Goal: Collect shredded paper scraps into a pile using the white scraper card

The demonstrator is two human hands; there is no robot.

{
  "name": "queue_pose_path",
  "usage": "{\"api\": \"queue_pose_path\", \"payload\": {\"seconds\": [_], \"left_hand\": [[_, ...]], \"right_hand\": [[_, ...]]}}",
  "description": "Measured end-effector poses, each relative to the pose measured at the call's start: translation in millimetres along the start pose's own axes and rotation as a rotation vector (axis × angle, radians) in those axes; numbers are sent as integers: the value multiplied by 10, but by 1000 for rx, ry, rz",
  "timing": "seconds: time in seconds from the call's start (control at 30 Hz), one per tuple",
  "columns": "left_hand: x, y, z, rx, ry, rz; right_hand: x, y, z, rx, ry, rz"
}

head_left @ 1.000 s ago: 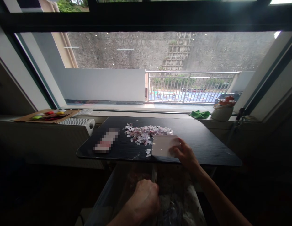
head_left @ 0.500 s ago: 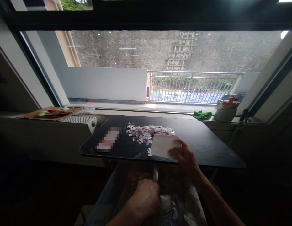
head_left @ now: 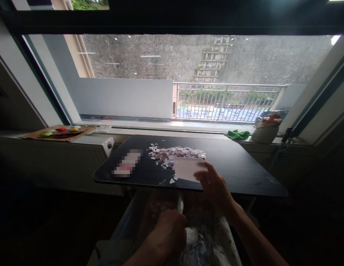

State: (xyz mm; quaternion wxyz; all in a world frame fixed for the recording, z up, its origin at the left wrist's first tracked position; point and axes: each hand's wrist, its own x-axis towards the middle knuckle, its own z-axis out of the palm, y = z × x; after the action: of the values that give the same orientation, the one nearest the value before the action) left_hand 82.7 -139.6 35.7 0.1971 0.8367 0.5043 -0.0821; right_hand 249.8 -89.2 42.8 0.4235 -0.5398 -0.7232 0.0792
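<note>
My right hand [head_left: 213,181] grips a flat, pale rectangular card [head_left: 187,169] by its right side, low over the dark table [head_left: 232,162]. Along its far edge the card meets a heap of small cut paper pieces [head_left: 166,156], with a few loose scraps [head_left: 173,179] by its near left corner. Below the table's front edge, my left hand [head_left: 171,229] is closed in a fist at the mouth of a clear plastic bag [head_left: 127,225]. A whitish strip, seemingly bunched bag edge, shows above that fist. Pale, crumpled stuff lies inside the bag, too dark to make out.
A pixelated pale and pink item [head_left: 127,163] lies on the table's left. Left of the table is a radiator [head_left: 91,147], with a brown board [head_left: 33,136] of colourful items nearby. A green cloth [head_left: 238,135] and a white container [head_left: 265,133] stand on the windowsill.
My right hand and the card have moved slightly left. Scraps near the card's lower left corner have shifted left. My left hand stays nearly in place.
</note>
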Motion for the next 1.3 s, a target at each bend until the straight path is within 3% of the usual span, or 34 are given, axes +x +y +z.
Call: {"api": "queue_pose_path", "payload": {"seconds": [0.2, 0.5, 0.83, 0.97, 1.1, 1.3], "left_hand": [[21, -38, 60, -5, 34, 9], [4, -20, 20, 10, -13, 6], [29, -48, 89, -10, 46, 8], [24, -41, 69, 5, 31, -6], [14, -35, 53, -11, 35, -7], [14, -56, 69, -8, 11, 6]], "right_hand": [[-12, -18, -146, -165, 2, 47], [103, 27, 0, -92, -3, 30], [91, 24, -52, -117, -6, 62], [17, 49, -152, -207, 56, 91], [-33, 57, -198, -123, 79, 106], [-48, 57, -193, -63, -12, 116]]}}
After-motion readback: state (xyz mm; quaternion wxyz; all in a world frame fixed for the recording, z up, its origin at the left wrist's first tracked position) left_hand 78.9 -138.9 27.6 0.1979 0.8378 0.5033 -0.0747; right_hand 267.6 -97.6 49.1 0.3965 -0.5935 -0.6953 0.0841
